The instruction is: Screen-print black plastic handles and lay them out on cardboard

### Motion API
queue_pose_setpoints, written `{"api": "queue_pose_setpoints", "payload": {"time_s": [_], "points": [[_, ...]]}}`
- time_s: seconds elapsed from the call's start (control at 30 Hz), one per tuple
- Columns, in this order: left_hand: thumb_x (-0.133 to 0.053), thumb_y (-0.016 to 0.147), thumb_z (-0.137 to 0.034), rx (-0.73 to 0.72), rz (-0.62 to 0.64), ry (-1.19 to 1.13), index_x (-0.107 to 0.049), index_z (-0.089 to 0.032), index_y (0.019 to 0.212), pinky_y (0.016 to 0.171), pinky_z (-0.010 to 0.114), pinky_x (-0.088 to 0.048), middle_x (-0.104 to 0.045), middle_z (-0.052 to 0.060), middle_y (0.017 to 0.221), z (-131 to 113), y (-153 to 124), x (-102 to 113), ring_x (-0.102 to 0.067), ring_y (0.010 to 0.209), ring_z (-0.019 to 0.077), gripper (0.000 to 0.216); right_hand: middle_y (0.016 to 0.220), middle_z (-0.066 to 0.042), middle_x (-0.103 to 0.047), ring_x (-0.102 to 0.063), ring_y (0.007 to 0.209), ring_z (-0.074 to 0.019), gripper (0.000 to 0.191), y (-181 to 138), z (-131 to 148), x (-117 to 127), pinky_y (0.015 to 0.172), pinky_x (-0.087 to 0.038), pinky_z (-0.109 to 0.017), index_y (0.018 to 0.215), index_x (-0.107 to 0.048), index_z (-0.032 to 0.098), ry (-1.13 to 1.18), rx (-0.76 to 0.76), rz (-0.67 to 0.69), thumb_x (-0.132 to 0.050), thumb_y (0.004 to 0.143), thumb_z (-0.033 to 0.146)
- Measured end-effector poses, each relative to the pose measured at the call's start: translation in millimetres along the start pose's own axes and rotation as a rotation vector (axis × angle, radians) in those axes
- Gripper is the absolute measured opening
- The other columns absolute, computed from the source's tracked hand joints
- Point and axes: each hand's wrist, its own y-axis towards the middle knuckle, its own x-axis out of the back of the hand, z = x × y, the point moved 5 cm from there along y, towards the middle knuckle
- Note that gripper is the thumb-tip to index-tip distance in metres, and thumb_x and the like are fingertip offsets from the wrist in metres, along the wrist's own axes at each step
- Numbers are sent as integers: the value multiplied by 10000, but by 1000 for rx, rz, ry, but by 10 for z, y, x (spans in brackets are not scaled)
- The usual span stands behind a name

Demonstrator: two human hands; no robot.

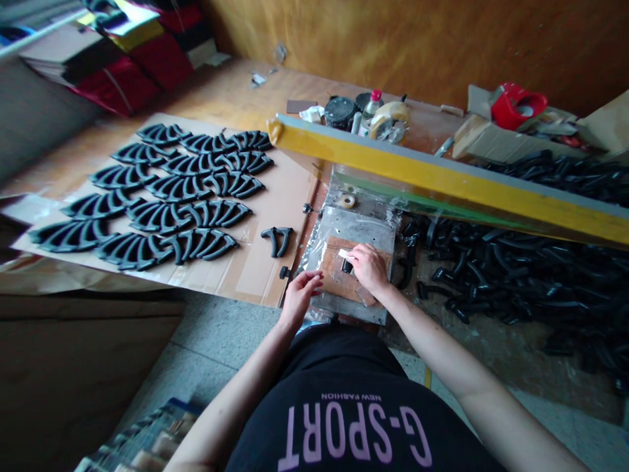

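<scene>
My right hand point(369, 267) is closed, its fingers pinching a small white piece point(344, 254) above a brown board point(334, 288). Just under those fingers a short black part point(346, 266) shows, mostly covered by the hand. To the left, my left hand point(304, 288) hovers by the board's edge, fingers loosely stretched and apart, with nothing visible in them. The board lies on a grey metal plate point(378, 226). Left of the plate, a pair of curved black handle-like parts point(278, 241) lies on a cardboard sheet point(260, 275).
Rows of black curved parts point(206, 213) cover the cardboard. A yellow beam point(417, 160) crosses behind the plate. Loose black parts point(491, 275) are heaped at right. A tape roll point(346, 200), a red-capped bottle point(372, 111) and a red tape dispenser point(518, 105) stand farther back.
</scene>
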Motion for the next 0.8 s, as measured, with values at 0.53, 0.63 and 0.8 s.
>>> {"api": "queue_pose_setpoints", "payload": {"time_s": [0.53,0.63,0.8], "points": [[-695,716,-437,25,56,52,-668,-153,965,679,248,-481,-682,77,964,64,-49,-112,-618,803,157,379,869,-15,-715,-645,726,-163,236,-323,-297,-43,667,-481,-270,974,-670,185,727,-452,-23,-636,759,276],[-691,717,-447,30,101,92,-681,-158,956,666,243,-479,-693,71,946,70,-66,-193,-622,783,157,375,864,-2,-687,-628,732,-156,223,-221,-266,-53,691,-479,-274,958,-627,194,657,-374,-56,-634,742,246],[-687,716,-470,13,131,138,-695,-169,952,654,252,-476,-708,68,924,116,-30,-218,-630,774,169,382,834,-30,-641,-590,802,-181,49,-71,-19,-83,731,-432,-284,771,-585,208,208,-194,-24,-580,788,162]]}}
